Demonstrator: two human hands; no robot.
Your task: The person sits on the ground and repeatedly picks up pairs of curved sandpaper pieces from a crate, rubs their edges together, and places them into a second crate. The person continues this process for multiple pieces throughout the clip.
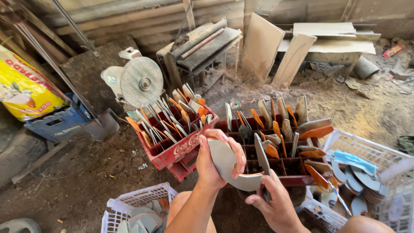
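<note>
The left hand (215, 162) gripped a curved grey blade (230, 166); the right hand (274, 205) pinched a narrower blade (261, 153), its fingertips hidden.

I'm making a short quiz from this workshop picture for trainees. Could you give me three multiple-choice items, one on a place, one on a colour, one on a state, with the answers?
1. Where does the round grey grinding disc stand?
A. behind the red crates, upper left
B. inside the white basket at right
C. on the wooden bench

2. What colour is the crate nearest the left hand?
A. blue
B. red
C. white

3. How is the curved grey blade held?
A. lying loose on the ground
B. by the right hand alone
C. by both hands

Answers:
1 A, the grinding disc rises beyond the slotted crates.
2 B, the crate beside the left hand is red.
3 C, the left hand and right hand both grip the curved grey blade.
</note>
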